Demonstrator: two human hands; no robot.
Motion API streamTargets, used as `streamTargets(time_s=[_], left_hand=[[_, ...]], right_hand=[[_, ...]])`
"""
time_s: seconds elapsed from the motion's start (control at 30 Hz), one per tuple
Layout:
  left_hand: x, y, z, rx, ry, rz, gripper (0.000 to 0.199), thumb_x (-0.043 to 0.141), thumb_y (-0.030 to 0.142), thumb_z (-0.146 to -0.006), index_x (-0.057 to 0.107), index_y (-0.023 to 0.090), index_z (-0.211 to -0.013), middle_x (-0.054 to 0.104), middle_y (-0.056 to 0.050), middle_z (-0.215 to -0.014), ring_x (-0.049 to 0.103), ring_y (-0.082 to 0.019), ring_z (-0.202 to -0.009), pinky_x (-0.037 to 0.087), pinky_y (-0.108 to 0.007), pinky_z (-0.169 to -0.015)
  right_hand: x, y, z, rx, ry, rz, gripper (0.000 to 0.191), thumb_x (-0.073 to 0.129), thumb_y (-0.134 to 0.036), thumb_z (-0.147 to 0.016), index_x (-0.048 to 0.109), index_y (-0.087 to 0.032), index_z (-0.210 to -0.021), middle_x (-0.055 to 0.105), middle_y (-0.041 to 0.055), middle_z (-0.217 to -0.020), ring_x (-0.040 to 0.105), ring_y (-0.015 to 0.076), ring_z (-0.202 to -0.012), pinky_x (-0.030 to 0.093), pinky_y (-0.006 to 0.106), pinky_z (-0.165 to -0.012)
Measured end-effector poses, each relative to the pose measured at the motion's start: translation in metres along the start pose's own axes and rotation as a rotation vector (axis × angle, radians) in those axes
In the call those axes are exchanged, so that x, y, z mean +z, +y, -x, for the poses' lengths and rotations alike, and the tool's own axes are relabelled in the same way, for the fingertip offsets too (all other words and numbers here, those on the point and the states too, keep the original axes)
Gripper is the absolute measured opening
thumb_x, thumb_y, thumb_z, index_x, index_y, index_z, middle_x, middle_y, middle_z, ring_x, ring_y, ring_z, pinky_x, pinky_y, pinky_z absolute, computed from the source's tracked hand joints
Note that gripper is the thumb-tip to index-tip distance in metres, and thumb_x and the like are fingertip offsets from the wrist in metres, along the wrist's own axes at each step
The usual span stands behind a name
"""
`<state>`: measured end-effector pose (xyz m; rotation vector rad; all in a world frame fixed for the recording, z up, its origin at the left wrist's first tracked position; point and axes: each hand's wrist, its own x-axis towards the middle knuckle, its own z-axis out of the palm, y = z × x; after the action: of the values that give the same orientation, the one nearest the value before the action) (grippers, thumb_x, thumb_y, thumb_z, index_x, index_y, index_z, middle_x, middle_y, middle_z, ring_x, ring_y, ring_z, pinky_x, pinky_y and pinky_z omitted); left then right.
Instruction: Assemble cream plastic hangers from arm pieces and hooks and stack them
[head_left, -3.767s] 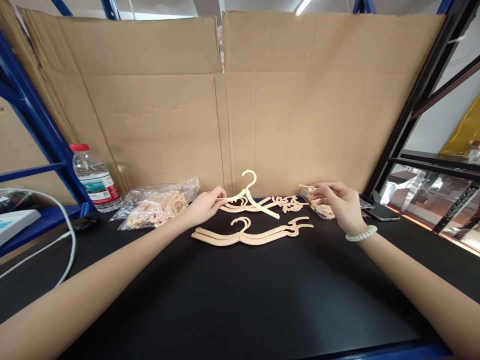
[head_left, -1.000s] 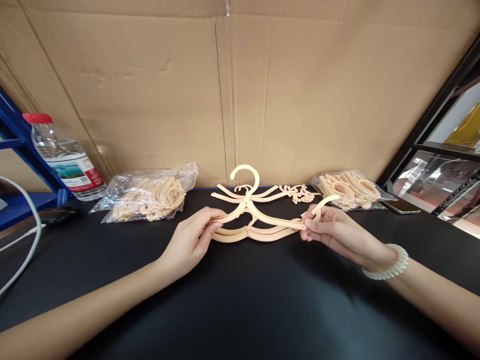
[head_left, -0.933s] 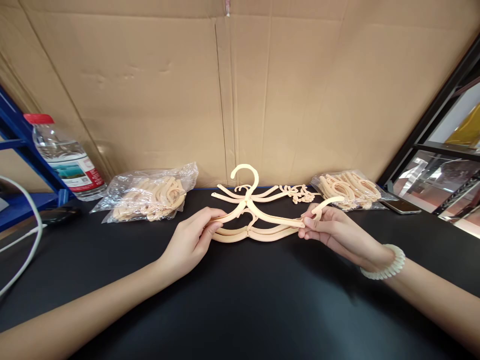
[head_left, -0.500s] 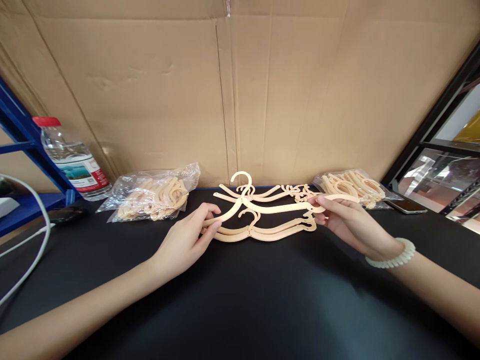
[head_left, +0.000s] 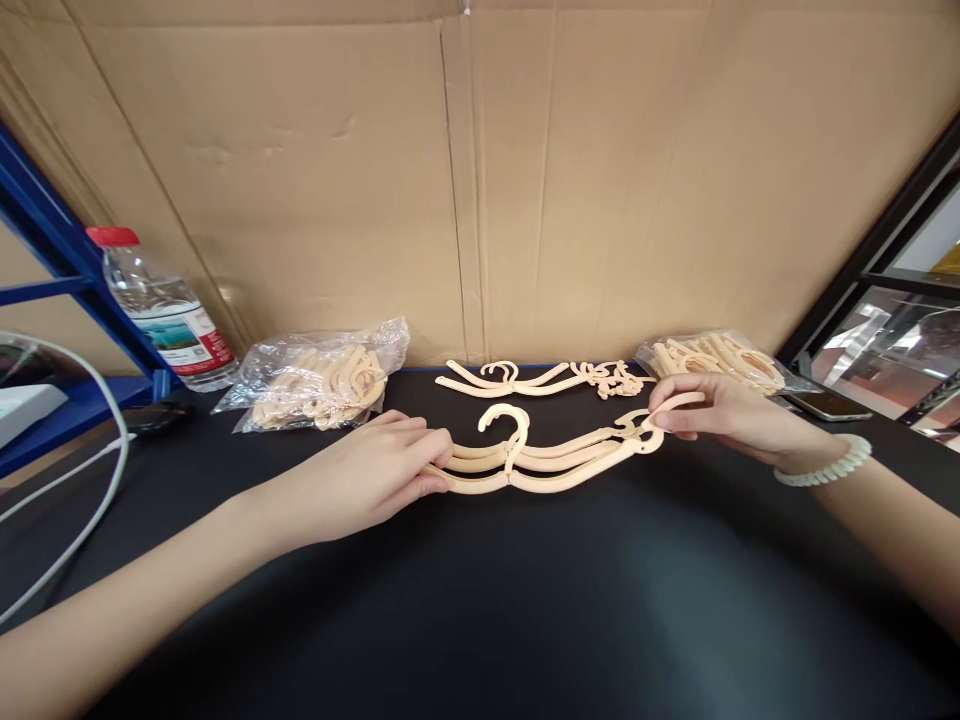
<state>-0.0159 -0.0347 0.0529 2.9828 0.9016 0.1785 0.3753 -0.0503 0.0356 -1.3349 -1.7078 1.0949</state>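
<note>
Front hanger [head_left: 555, 483], beige, smooth, plastic-looking, is held low over the bench [head_left: 525, 600] at center, its left end pinched in the closed grip of the left hand [head_left: 390, 465]. Its curved end piece on the right is gripped between thumb and fingers of the right hand [head_left: 720, 415]; a pale beaded bracelet [head_left: 825, 468] is worn on that wrist. More beige hangers [head_left: 544, 462] are partly covered by it, close behind; contact between them cannot be told. Slim arched arms and round hooks are seen. Farther back, rear hangers [head_left: 517, 388] are laid near the cardboard wall [head_left: 600, 180], with small curly parts [head_left: 616, 380] clustered at their right end. Beige pieces are packed in crinkled clear plastic: left bag [head_left: 322, 385] beyond the left forearm, right bag [head_left: 724, 360] behind the right hand, partly blocked by it. A flat phone [head_left: 832, 404] is placed beside the right bag. At far left, a clear red-capped bottle [head_left: 172, 310] is stood by the blue metal frame [head_left: 45, 220]; a white cable [head_left: 112, 470] is looped nearby. Bench surface is matte black; creased brown cardboard is set upright behind.
</note>
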Motion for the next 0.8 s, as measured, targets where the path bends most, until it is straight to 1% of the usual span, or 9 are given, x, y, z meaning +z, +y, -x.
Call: streamTargets(time_s=[0.1,0.17,0.23,0.3,0.4,0.53,0.63,0.8], left_hand=[[0.001,0.001,-0.002,0.075,-0.017,0.004,0.021,0.04,0.029,-0.099,0.051,0.022,-0.082,0.059,0.0,-0.078,0.052,-0.019,-0.073,0.037,-0.03,-0.07],[0.004,0.0,-0.003,0.102,0.017,-0.02,0.023,0.04,0.029,-0.1,0.052,0.022,-0.082,0.059,0.0,-0.078,0.053,-0.018,-0.073,0.037,-0.031,-0.072],[0.008,-0.003,-0.004,0.113,0.058,-0.073,0.024,0.04,0.03,-0.1,0.053,0.022,-0.082,0.058,-0.001,-0.078,0.052,-0.019,-0.073,0.037,-0.031,-0.072],[0.012,-0.005,-0.005,0.114,0.078,-0.137,0.024,0.038,0.029,-0.1,0.054,0.021,-0.083,0.057,-0.001,-0.079,0.052,-0.019,-0.072,0.037,-0.032,-0.073],[0.017,-0.008,-0.005,0.112,0.08,-0.22,0.024,0.037,0.027,-0.101,0.054,0.021,-0.084,0.057,-0.003,-0.084,0.052,-0.018,-0.071,0.038,-0.033,-0.075],[0.02,-0.009,-0.006,0.13,0.117,-0.243,0.023,0.04,0.026,-0.1,0.055,0.021,-0.084,0.058,-0.002,-0.084,0.054,-0.019,-0.075,0.038,-0.032,-0.075],[0.02,-0.008,-0.006,0.146,0.135,-0.24,0.023,0.04,0.025,-0.099,0.057,0.021,-0.085,0.059,-0.003,-0.084,0.055,-0.019,-0.077,0.038,-0.032,-0.075],[0.02,-0.008,-0.007,0.148,0.161,-0.27,0.023,0.04,0.022,-0.098,0.059,0.021,-0.085,0.061,-0.003,-0.085,0.056,-0.019,-0.077,0.038,-0.034,-0.075]], right_hand=[[-0.001,0.005,-0.004,0.008,-0.045,0.118,0.03,0.078,-0.048,-0.072,0.067,-0.021,-0.078,0.064,0.0005,-0.07,0.053,0.0141,-0.065,0.039,0.027,-0.058],[-0.002,0.008,-0.005,-0.007,-0.058,0.162,0.032,0.077,-0.051,-0.073,0.069,-0.021,-0.08,0.068,0.002,-0.076,0.059,0.0174,-0.072,0.044,0.03,-0.066],[-0.002,0.009,-0.006,-0.025,-0.064,0.214,0.034,0.076,-0.053,-0.073,0.07,-0.02,-0.08,0.07,0.0035,-0.079,0.062,0.02,-0.076,0.046,0.032,-0.071],[-0.002,0.009,-0.006,-0.043,-0.057,0.284,0.035,0.074,-0.054,-0.074,0.07,-0.02,-0.08,0.07,0.0046,-0.077,0.062,0.0208,-0.075,0.046,0.032,-0.068],[-0.002,0.007,-0.005,-0.077,-0.047,0.401,0.034,0.07,-0.054,-0.077,0.07,-0.02,-0.077,0.07,0.0043,-0.075,0.06,0.0193,-0.07,0.044,0.031,-0.062],[-0.001,0.004,-0.005,-0.094,-0.049,0.464,0.034,0.068,-0.056,-0.078,0.072,-0.022,-0.076,0.07,0.0034,-0.074,0.058,0.0181,-0.066,0.043,0.03,-0.058],[-0.002,0.004,-0.004,-0.09,-0.059,0.492,0.035,0.069,-0.058,-0.076,0.073,-0.022,-0.078,0.072,0.0044,-0.078,0.059,0.0189,-0.067,0.043,0.031,-0.059],[-0.006,0.008,-0.004,-0.1,-0.092,0.515,0.03,0.069,-0.053,-0.078,0.073,-0.023,-0.082,0.073,0.0053,-0.084,0.062,0.0215,-0.073,0.046,0.033,-0.063]])
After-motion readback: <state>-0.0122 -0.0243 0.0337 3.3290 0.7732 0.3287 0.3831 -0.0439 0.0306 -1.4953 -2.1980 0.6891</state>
